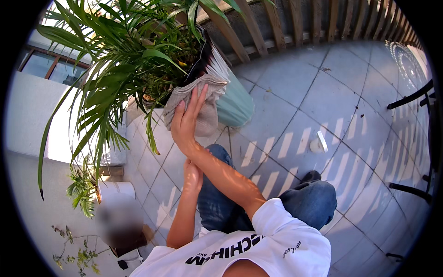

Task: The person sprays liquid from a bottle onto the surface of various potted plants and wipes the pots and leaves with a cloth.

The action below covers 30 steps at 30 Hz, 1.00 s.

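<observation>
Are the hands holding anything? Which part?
The right hand presses flat on the middle of a crumpled beige cloth, holding it against a pale green pot. The left hand is partly hidden, so its hold can't be told.

From my station I see a grey tiled floor [286,83] striped with sunlight, carrying the pot [237,105], a white tub [317,145] and scattered debris [326,69].

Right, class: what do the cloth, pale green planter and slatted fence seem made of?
Cloth: matt fabric, judging by its soft folds.
Planter: glazed ceramic or plastic, unclear which; its ridges look slightly glossy.
Fence: probably wood, matt, from its brown slats.
</observation>
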Each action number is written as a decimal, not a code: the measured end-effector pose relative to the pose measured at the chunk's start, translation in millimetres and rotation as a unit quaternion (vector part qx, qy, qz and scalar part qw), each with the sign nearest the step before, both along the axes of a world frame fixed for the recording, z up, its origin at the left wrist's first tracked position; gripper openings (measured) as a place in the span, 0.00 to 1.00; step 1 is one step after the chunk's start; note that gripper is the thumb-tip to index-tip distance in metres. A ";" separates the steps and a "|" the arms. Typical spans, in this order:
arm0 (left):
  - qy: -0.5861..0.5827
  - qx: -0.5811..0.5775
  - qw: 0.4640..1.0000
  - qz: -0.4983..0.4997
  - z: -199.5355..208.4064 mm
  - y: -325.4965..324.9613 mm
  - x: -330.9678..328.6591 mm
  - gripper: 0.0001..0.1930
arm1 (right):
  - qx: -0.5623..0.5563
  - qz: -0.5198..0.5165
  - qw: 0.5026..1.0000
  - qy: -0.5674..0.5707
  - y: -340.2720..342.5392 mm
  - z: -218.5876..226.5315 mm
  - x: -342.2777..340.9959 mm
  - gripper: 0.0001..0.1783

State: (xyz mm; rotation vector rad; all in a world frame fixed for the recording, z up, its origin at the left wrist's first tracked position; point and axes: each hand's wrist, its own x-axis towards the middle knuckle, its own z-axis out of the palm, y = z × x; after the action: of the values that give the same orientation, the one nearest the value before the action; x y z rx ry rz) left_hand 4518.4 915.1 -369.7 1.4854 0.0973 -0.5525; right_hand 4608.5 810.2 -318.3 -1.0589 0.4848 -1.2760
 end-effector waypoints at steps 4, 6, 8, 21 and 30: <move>0.004 -0.013 1.000 -0.011 -6.9 2.7 5.0 0.13 | -0.113 -0.034 0.992 0.050 -13.4 -12.3 -0.3 0.28; -0.011 -0.002 1.000 -0.012 -4.2 3.4 2.8 0.13 | -0.076 -0.066 0.994 0.048 -26.5 -29.3 4.6 0.25; -0.009 -0.001 1.000 -0.024 -3.7 -1.7 0.4 0.14 | -0.015 -0.082 0.994 0.069 -42.5 -66.2 13.7 0.23; 0.024 -0.023 0.997 -0.075 -23.3 -10.1 -1.5 0.15 | -0.057 -0.089 0.959 0.263 -64.7 -134.9 6.7 0.23; 0.034 -0.008 0.993 -0.114 -9.7 -44.9 -11.2 0.14 | -0.030 -0.014 0.953 0.301 -79.2 -166.1 -10.6 0.23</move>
State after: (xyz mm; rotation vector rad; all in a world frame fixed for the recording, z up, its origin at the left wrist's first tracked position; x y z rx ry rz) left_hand 4507.2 870.2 -379.4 1.4715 -0.0242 -0.7867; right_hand 4597.9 731.0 -484.4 -1.5003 0.9257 -0.9789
